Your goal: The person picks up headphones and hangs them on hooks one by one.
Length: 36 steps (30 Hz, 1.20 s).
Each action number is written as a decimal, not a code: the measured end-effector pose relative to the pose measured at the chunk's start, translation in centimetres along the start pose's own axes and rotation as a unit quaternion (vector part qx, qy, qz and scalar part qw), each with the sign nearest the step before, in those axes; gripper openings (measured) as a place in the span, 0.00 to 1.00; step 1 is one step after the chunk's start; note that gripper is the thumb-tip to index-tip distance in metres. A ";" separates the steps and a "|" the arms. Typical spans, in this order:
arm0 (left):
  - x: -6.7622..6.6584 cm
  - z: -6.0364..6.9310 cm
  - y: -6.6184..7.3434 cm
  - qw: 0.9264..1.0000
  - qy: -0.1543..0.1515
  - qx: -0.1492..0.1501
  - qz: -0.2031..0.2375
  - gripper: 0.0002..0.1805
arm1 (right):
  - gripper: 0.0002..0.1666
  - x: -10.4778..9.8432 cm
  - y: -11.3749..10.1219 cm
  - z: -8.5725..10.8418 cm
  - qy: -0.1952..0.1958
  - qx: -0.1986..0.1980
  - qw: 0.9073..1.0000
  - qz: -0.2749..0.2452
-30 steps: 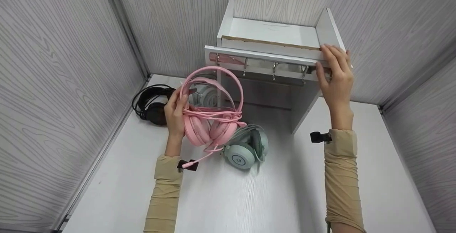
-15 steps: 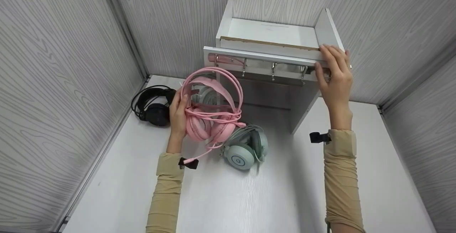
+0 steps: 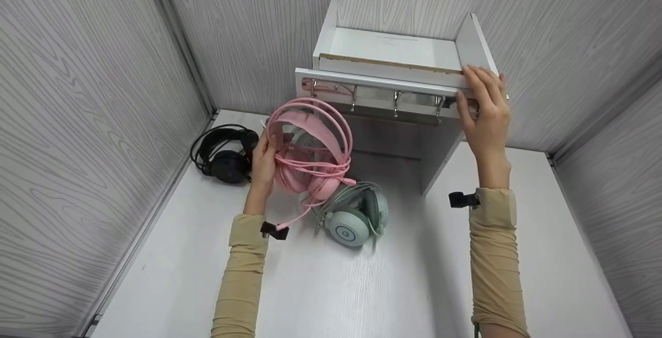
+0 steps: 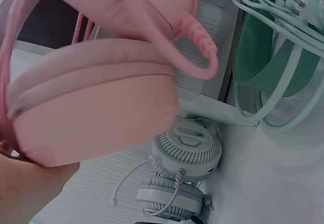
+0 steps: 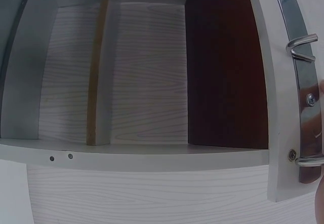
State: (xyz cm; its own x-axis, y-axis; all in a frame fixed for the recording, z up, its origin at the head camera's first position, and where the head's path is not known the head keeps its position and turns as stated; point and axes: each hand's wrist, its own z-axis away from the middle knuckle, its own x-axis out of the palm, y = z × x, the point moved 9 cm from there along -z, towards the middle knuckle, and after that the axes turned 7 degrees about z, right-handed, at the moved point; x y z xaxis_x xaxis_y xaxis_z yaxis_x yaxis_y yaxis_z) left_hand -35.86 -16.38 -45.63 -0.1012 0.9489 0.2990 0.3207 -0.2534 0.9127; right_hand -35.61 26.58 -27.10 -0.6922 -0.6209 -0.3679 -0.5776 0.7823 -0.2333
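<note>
A pink headset (image 3: 315,121) with its cable wound round it hangs in the air, gripped at one side by the left hand (image 3: 264,165). In the left wrist view its ear cup (image 4: 96,107) fills the near left. The headset is in front of the left end of a row of metal hooks (image 3: 396,104) on a white shelf unit (image 3: 393,77). At the unit's front right corner the right hand (image 3: 489,121) holds on, fingers over the top and thumb against the hook board. Below the pink headset lies a mint-green headset (image 3: 349,228).
A black headset (image 3: 227,165) lies left of the left hand, by the wall. A white headset (image 4: 187,148) stands by the unit's left side, mostly hidden behind the pink one in the head view. Grey wood-grain panels (image 3: 93,121) enclose the white table (image 3: 181,276).
The left hand has shifted slightly right and forward with the pink headset. Its ear cups and microphone boom have swung up and right. The right hand stays on the shelf unit.
</note>
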 end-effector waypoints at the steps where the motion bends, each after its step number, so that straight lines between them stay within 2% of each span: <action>1: 0.1 -0.1 -0.1 1.000 -0.002 -0.003 -0.004 0.25 | 0.22 0.0 0.1 0.0 0.001 0.000 1.000 0.001; 5: 0.1 -0.9 -0.4 0.999 0.001 -0.020 -0.038 0.27 | 0.22 0.0 0.1 -0.1 0.005 0.001 1.000 0.000; 10: -0.2 -1.4 -0.4 0.997 0.010 -0.041 -0.060 0.27 | 0.22 0.1 -0.2 -0.2 -0.005 0.004 1.000 -0.005; 18: 0.0 -1.9 -0.4 0.991 -0.019 -0.050 -0.121 0.25 | 0.22 -0.1 -0.3 -0.1 -0.011 0.003 1.000 0.011; 23: 0.0 -2.3 -0.2 0.990 -0.018 -0.048 -0.131 0.23 | 0.22 -0.1 -0.3 -0.2 -0.011 0.004 1.000 0.009; 28: -0.4 -2.9 -0.1 0.988 0.002 -0.043 -0.151 0.19 | 0.22 0.0 -0.3 -0.2 -0.009 0.005 1.000 0.008; 32: -0.6 -3.3 0.4 0.985 0.012 -0.026 -0.168 0.16 | 0.22 0.1 -0.2 -0.3 -0.009 0.005 1.000 0.009; 36: -0.4 -3.5 0.8 0.983 0.005 -0.012 -0.181 0.17 | 0.22 0.1 -0.2 -0.3 -0.007 0.004 1.000 0.006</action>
State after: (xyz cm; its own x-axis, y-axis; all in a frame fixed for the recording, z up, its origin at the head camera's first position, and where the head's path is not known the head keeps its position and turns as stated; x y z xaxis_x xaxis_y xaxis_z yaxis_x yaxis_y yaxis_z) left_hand -38.88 -17.65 -44.04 -0.2136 0.9759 -0.0436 0.2397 0.0956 0.9661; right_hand -35.69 26.37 -26.81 -0.6935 -0.6100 -0.3833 -0.5651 0.7906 -0.2359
